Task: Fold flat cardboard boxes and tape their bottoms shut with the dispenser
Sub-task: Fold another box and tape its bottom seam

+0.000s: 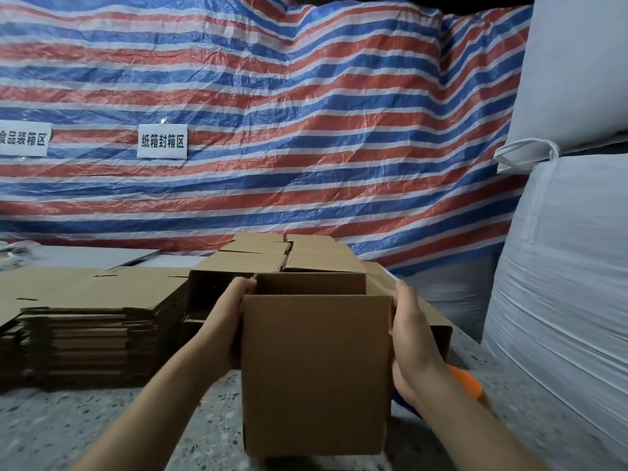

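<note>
An erected brown cardboard box [316,372] is held in front of me with its open end facing up and away. My left hand [227,321] presses flat against its left wall, fingers reaching to the top edge. My right hand [413,338] lies flat along its right wall, fingers straight. An orange part of the tape dispenser [467,380] shows on the floor behind my right wrist, mostly hidden. A stack of flat cardboard boxes [88,321] lies to the left.
Several folded boxes [289,254] are piled behind the held one. A striped red, white and blue tarp [272,130] with two paper signs hangs as the back wall. Big white bulk sacks [564,266] stand at the right. The speckled floor [102,423] lies below.
</note>
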Demonstrator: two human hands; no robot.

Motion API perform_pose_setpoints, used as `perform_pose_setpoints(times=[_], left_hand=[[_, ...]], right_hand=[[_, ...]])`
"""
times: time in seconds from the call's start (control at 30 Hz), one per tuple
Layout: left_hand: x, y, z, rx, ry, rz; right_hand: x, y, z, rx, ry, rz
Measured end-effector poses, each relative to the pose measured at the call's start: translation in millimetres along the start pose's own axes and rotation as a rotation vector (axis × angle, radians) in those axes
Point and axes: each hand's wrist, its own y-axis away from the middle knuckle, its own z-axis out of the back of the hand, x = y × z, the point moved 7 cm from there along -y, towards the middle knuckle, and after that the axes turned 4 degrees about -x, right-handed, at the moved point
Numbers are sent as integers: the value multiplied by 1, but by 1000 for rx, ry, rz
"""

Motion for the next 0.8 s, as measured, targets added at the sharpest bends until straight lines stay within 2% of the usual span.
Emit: perform_pose_setpoints(times=[0.13, 0.23, 0.4, 0.63, 0.8], left_hand=[[7, 1, 0, 55, 44, -47], [11, 1, -3, 46, 50, -47], [12, -1, -6, 15, 28, -83], [15, 1, 0, 14, 179, -43], [19, 5, 1, -28, 85, -95]], right_hand=[[-32, -3, 10, -92, -139, -166], [-48, -6, 20, -132, -156, -290], [-41, -14, 25, -35, -113, -236], [-57, -9, 1, 93, -298, -304], [-62, -12, 2, 33, -345, -334]])
